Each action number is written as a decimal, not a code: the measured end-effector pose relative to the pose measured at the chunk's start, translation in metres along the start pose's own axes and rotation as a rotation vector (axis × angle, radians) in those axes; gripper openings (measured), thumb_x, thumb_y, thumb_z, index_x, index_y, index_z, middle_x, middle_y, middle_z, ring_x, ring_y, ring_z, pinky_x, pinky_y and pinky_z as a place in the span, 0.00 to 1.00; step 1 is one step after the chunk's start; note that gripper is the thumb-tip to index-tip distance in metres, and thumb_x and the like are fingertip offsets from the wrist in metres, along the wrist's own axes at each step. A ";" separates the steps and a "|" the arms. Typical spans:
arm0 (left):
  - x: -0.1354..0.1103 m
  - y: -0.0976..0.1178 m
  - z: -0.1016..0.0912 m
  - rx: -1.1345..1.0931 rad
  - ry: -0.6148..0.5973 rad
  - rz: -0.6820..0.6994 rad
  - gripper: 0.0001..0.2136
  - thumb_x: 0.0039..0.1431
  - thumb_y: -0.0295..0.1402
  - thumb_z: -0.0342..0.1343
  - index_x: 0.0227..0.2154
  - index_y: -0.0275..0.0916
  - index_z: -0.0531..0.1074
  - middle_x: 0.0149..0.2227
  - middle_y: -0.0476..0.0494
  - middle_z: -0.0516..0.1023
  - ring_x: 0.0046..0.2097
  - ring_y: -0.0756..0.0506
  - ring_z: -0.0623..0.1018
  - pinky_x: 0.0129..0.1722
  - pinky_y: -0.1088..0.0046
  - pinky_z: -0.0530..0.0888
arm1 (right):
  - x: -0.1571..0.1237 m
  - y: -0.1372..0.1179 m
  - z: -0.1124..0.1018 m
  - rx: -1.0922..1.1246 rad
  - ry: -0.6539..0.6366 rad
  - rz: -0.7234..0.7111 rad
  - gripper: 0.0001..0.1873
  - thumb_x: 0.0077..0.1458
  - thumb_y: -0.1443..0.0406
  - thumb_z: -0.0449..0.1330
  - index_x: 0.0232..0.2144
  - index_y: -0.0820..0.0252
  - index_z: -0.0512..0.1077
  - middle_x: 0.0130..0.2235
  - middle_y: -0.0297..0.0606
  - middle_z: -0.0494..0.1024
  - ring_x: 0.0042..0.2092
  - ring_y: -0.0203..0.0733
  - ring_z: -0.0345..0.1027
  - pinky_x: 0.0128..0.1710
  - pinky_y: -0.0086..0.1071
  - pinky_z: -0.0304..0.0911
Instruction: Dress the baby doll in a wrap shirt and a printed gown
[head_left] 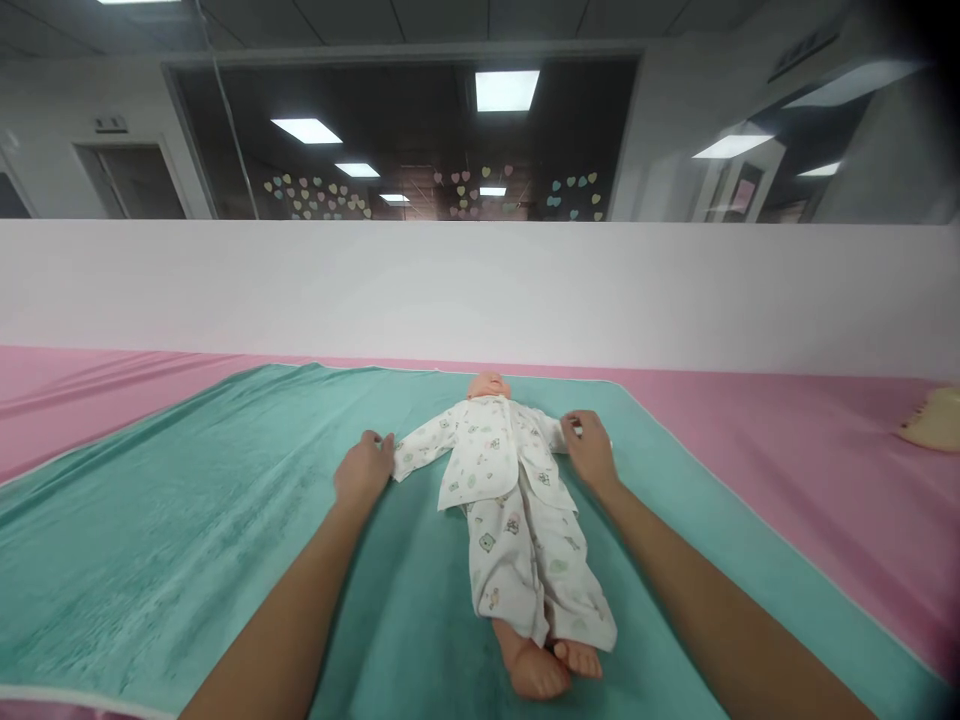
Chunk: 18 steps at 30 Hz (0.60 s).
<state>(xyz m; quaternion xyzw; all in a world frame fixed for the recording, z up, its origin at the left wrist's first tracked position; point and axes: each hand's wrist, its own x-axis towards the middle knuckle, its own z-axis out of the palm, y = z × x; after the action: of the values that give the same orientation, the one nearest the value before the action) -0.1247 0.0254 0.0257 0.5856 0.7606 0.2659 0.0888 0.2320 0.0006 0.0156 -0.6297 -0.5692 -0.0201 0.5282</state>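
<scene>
A baby doll (pixel 504 500) in a white printed suit lies on its back on a teal blanket (pixel 187 520), head away from me and bare feet toward me. My left hand (pixel 364 468) is closed on the end of the doll's left-side sleeve. My right hand (pixel 590 447) is closed on the end of the other sleeve. Both sleeves are stretched out to the sides.
The teal blanket covers a pink sheet (pixel 787 440) on a wide surface. A low white wall (pixel 480 290) runs behind it, with dark windows above. A pale beige object (pixel 936 418) rests at the far right edge.
</scene>
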 end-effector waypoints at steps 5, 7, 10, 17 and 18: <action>0.008 -0.010 0.001 0.047 -0.058 -0.005 0.28 0.54 0.54 0.38 0.47 0.38 0.64 0.42 0.28 0.75 0.44 0.30 0.74 0.36 0.56 0.68 | 0.002 0.075 -0.056 -0.334 -0.103 0.388 0.20 0.48 0.47 0.51 0.28 0.57 0.68 0.32 0.42 0.73 0.32 0.45 0.65 0.32 0.36 0.56; 0.010 -0.011 0.003 0.008 -0.065 -0.007 0.25 0.53 0.53 0.42 0.44 0.39 0.66 0.41 0.30 0.75 0.44 0.31 0.74 0.36 0.57 0.68 | 0.002 0.083 -0.061 -0.268 -0.183 0.429 0.20 0.46 0.46 0.52 0.25 0.56 0.68 0.29 0.39 0.74 0.31 0.44 0.66 0.30 0.35 0.56; 0.010 -0.009 0.003 -0.175 -0.047 -0.004 0.18 0.51 0.45 0.49 0.40 0.39 0.68 0.35 0.38 0.77 0.40 0.37 0.76 0.35 0.64 0.69 | -0.001 0.078 -0.051 -0.086 -0.228 0.381 0.18 0.43 0.49 0.57 0.27 0.56 0.69 0.29 0.35 0.75 0.31 0.42 0.67 0.31 0.33 0.57; -0.003 0.004 -0.003 -0.958 -0.023 -0.131 0.22 0.42 0.33 0.60 0.43 0.34 0.66 0.25 0.48 0.72 0.24 0.49 0.72 0.25 0.72 0.70 | -0.002 0.078 -0.040 0.238 -0.092 0.344 0.17 0.39 0.58 0.60 0.34 0.59 0.68 0.31 0.34 0.75 0.32 0.38 0.68 0.32 0.31 0.62; -0.002 0.004 -0.004 -1.036 0.001 -0.147 0.22 0.42 0.32 0.60 0.43 0.34 0.66 0.25 0.50 0.71 0.24 0.51 0.71 0.26 0.73 0.71 | -0.001 0.082 -0.043 0.231 -0.045 0.347 0.17 0.40 0.58 0.60 0.34 0.60 0.68 0.31 0.35 0.75 0.31 0.38 0.68 0.32 0.31 0.62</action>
<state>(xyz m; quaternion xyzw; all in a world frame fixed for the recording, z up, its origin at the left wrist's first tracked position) -0.1226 0.0229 0.0308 0.4097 0.5683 0.6009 0.3848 0.3168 -0.0126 -0.0191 -0.6538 -0.4626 0.1507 0.5796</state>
